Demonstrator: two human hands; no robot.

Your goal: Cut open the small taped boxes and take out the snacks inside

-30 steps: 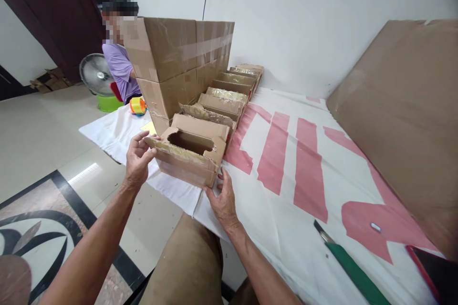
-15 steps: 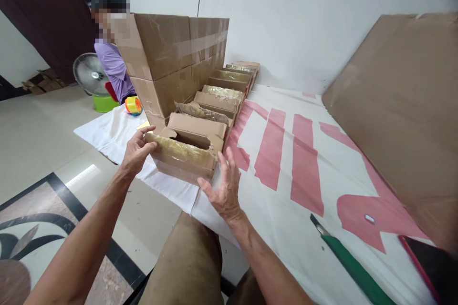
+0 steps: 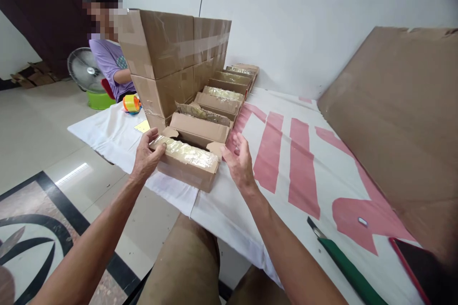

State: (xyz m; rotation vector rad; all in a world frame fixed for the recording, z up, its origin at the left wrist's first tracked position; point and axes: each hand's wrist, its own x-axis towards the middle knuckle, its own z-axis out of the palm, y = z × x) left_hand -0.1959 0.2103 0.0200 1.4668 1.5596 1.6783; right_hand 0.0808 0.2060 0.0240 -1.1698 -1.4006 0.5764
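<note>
Leftmost, on the floor at the far side, lies some folded cardboard (image 3: 32, 76), and to its right a round fan (image 3: 86, 69) stands behind a green stool (image 3: 102, 100). Next comes a person (image 3: 107, 59) in a purple top, seated beyond the table's left edge, partly hidden by boxes. A yellow and orange tape roll (image 3: 131, 103) rests on the left part of the white cloth (image 3: 103, 128), with a yellow paper (image 3: 142, 127) to its right. The left hand (image 3: 147, 156) grips the left end of the near box (image 3: 186, 169), thumb on the shiny, tape-covered flap and fingers bent around the far side. This cardboard box sits at the near edge of the table, its top partly open. Behind it rises a stack of taped boxes (image 3: 168, 43), and a row of opened boxes (image 3: 222, 98) runs to the far wall. At the near box's right end is the right hand (image 3: 240, 161), fingers apart and loosely curved, thumb at a small side flap; whether it presses there I cannot tell. Farther right are red patches (image 3: 303, 167) on the cloth, then a green-handled knife (image 3: 348, 267) near, a large cardboard panel (image 3: 400, 119) far, and a red-edged dark device (image 3: 418, 267) at the near right.
</note>
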